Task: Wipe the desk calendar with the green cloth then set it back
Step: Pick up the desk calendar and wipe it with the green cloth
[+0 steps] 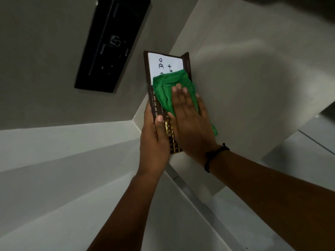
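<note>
Calendar (pixel 166 69) at frame centre, held up off surfaces. Left hand (pixel 154 140) fingers curled round its lower left edge. Right hand (pixel 192 122) fingers flat, pressing green cloth (pixel 166 87) on calendar face.

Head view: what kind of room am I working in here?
Probably an indoor room at home or in an office, though little shows. Plain pale walls meet at a corner, one carrying a black panel. The left hand holds a desk calendar while the right hand presses a green cloth on it.
</note>
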